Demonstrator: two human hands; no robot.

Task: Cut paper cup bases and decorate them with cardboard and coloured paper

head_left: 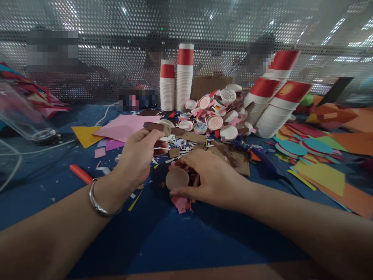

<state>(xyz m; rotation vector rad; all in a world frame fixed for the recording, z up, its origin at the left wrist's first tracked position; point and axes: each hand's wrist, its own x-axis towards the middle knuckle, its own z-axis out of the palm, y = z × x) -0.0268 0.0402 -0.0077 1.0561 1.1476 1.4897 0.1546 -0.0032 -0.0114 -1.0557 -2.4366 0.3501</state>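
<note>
My left hand (135,157) is closed in a pinch on a small brown cardboard piece (154,126), held above the paper scraps. A silver bangle circles that wrist. Low over the blue table, my right hand (214,175) curls around a round brown disc (177,179), its thumb at the disc's lower edge. Pink paper bits (180,204) stick out beneath the disc, and dark brown strips show under the palm. Behind both hands lies a heap of small cup-bottom discs (215,122) with pink tabs, some bearing drawn grids.
Stacked paper cups (184,81) stand at the back, with more leaning stacks (262,101) on the right. A blue glue gun (262,153) trails its cord. Coloured paper (323,177) covers the right side. A red stick (81,174) and a clear container (26,116) lie left.
</note>
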